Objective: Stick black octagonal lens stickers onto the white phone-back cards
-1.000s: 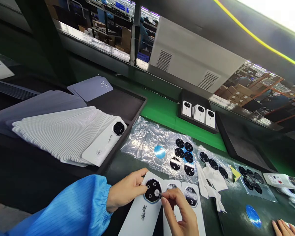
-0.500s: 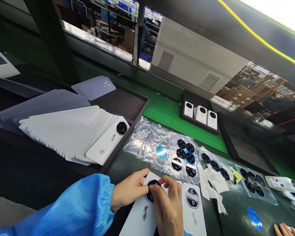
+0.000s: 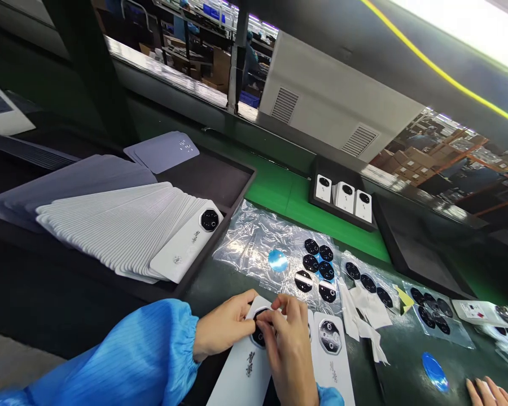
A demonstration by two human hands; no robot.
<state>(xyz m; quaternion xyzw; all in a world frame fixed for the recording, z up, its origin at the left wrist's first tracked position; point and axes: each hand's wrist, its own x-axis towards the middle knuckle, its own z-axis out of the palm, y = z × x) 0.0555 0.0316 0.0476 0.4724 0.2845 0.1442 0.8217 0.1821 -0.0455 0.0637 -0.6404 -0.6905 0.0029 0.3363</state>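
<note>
A white phone back cover (image 3: 236, 379) lies at the bottom centre, with a black camera lens plate (image 3: 259, 338) set at its upper end and dark lettering below. My left hand (image 3: 220, 331) grips the cover's upper left edge, its thumb pressed onto the lens plate. Over that plate my right hand (image 3: 291, 352) is closed in a pinch; whatever lies between its fingertips is hidden. To its right lies another white cover (image 3: 337, 375) with a shiny octagonal lens plate (image 3: 330, 336). Behind my right hand, part of one more cover shows.
Fanned white covers (image 3: 110, 225) lie in a dark tray at left. Ahead, a plastic sheet (image 3: 254, 237) carries several black lens plates (image 3: 311, 263) and a blue disc (image 3: 278, 260). White cloths (image 3: 370, 307) lie at right. Another person's hand (image 3: 489, 392) shows at lower right.
My right hand has shifted slightly over the lens plate, its fingers still pinched. My left hand keeps its hold on the cover. The view has moved slightly.
</note>
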